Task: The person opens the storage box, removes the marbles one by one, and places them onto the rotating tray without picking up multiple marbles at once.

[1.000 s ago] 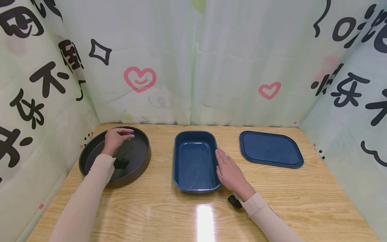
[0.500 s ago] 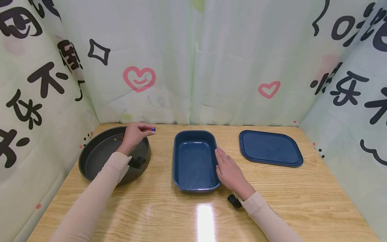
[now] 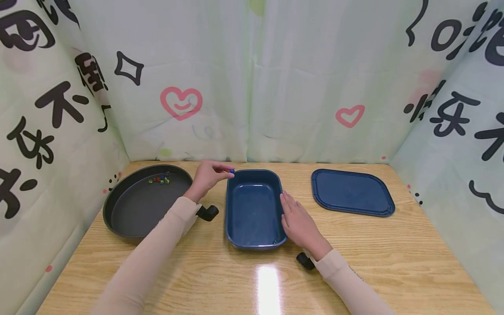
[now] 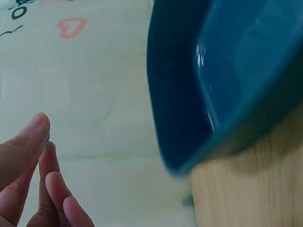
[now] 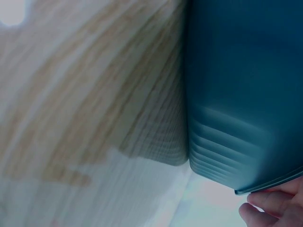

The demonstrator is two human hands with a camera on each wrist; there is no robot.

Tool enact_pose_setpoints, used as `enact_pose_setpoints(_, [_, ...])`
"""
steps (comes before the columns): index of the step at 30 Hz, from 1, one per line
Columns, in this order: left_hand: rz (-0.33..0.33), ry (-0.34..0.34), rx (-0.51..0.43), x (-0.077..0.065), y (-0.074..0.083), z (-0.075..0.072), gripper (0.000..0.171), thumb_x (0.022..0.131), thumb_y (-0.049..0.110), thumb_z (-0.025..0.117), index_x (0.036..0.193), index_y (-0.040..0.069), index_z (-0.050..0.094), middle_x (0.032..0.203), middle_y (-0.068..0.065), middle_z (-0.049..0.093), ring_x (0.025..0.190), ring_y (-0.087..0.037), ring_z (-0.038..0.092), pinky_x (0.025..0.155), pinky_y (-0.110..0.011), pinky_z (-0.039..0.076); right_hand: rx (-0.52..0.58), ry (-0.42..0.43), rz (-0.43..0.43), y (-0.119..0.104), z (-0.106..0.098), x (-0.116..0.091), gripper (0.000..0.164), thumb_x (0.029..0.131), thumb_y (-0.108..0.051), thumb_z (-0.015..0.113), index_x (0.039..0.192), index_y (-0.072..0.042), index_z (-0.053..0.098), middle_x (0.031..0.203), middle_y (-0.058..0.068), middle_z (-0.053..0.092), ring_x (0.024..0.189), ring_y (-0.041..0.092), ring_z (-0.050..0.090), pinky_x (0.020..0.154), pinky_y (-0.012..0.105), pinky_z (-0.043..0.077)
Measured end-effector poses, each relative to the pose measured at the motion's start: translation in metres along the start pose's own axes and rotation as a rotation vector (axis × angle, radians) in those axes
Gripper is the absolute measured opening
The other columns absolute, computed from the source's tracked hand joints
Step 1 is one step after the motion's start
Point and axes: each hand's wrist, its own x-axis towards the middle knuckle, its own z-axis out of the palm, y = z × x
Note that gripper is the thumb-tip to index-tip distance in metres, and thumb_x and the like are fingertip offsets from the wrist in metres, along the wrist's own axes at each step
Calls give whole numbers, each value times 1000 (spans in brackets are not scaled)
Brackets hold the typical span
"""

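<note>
My left hand (image 3: pixel 207 178) pinches a small blue marble (image 3: pixel 232 171) between thumb and fingertips, just above the far left corner of the blue box (image 3: pixel 227 210). In the left wrist view only a sliver of the marble (image 4: pixel 48 139) shows between thumb and finger. My right hand (image 3: pixel 300 223) lies with straight fingers along the box's right rim; the right wrist view shows its fingers (image 5: pixel 274 201) at that rim. One tiny marble-like thing (image 3: pixel 275 242) sits in the box's near right corner. Several small coloured marbles (image 3: pixel 160 179) lie at the far side of the dark round pan (image 3: pixel 130 210).
A flat blue lid (image 3: pixel 353 193) lies on the wooden table (image 3: pixel 393 262), right of the box. The pan stands at the left. A printed curtain (image 3: pixel 299 109) closes off the back and both sides. A black wrist camera (image 3: pixel 208 213) hangs by my left cuff.
My left hand has moved right, from over the pan to the box's far left corner, with the blue marble still pinched. The marbles in the pan have come into view. My right hand stays put.
</note>
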Motion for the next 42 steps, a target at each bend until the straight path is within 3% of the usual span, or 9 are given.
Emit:
enact_pose_setpoints(11, [-25,-21,-23,12,2,55,23,79,14,74,102,9,75,99,-11,73,88,-20,66,83,-31,55,0,-7,13,-2,-2,0,55,96,-14,44,144,7,28,153,21,26,141,32,28,113,49,28])
enact_pose_setpoints(20, [-31,-34,-9,18,-3,84,20,79,14,75,99,10,76,95,-9,74,88,-19,66,84,-31,54,0,-15,16,-3,-4,0,55,96,-15,44,145,6,27,153,21,26,142,33,28,112,50,28])
enact_pose_setpoints(34, [-60,-7,30,20,-27,98,18,78,11,75,96,7,76,94,-10,73,86,-21,66,85,-33,54,0,-7,12,-2,-2,0,55,96,-15,44,145,6,28,153,20,26,142,32,28,113,49,28])
enact_pose_setpoints(42, [-91,-37,69,21,-31,98,17,77,10,76,94,7,76,91,-11,73,85,-20,65,80,-30,54,2,-2,8,-1,-1,0,56,96,-14,44,145,6,27,153,20,26,142,31,28,113,49,28])
